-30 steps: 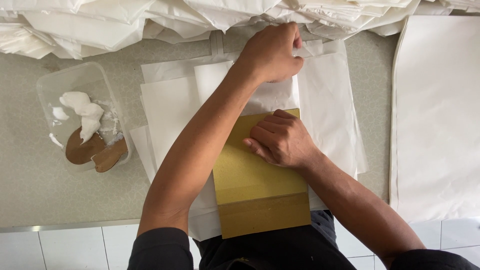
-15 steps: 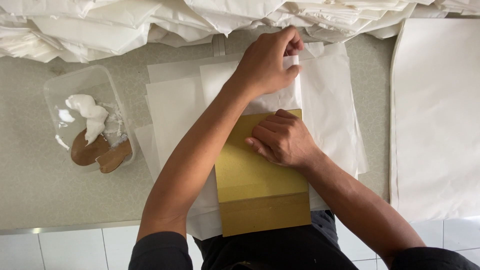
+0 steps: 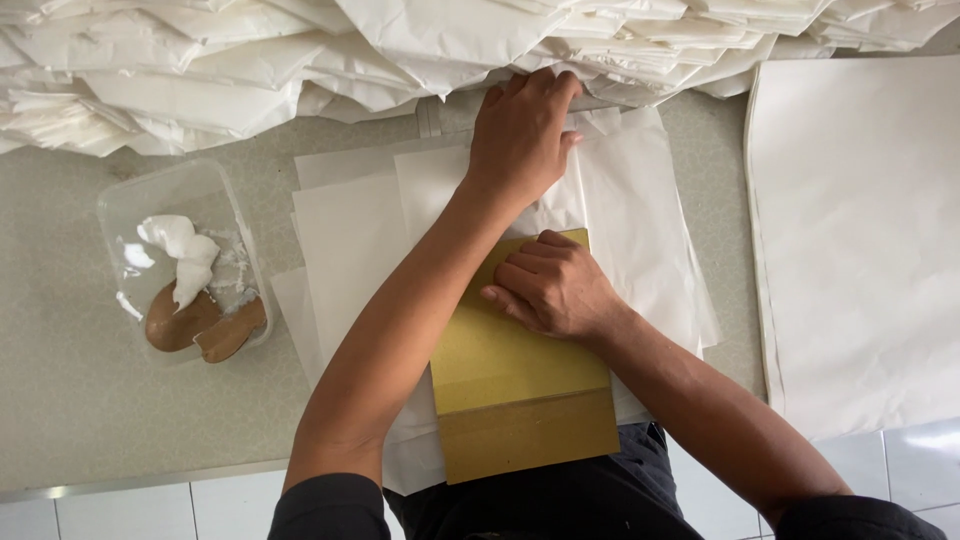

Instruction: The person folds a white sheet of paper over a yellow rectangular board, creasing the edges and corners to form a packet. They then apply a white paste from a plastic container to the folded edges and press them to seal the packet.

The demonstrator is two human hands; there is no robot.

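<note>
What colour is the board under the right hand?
Mustard yellow board, darker along the near edge; head view.

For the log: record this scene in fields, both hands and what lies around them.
left hand: reaches forward, palm down on white sheets at the edge of the paper heap
right hand: pressed flat on gold board
gold board: lies on the white sheets, near edge over the counter rim
tub: clear, left of the sheets, holds white paste and brown pieces
large sheet: flat, at right

Soft, even daylight filled the sharp, well-focused view, throwing only faint shadows under the forearms onto the white paper sheets (image 3: 640, 230), with mild glare on the clear plastic tub (image 3: 130, 215) and slightly washed-out whites along the crumpled paper pile (image 3: 300, 60).
</note>
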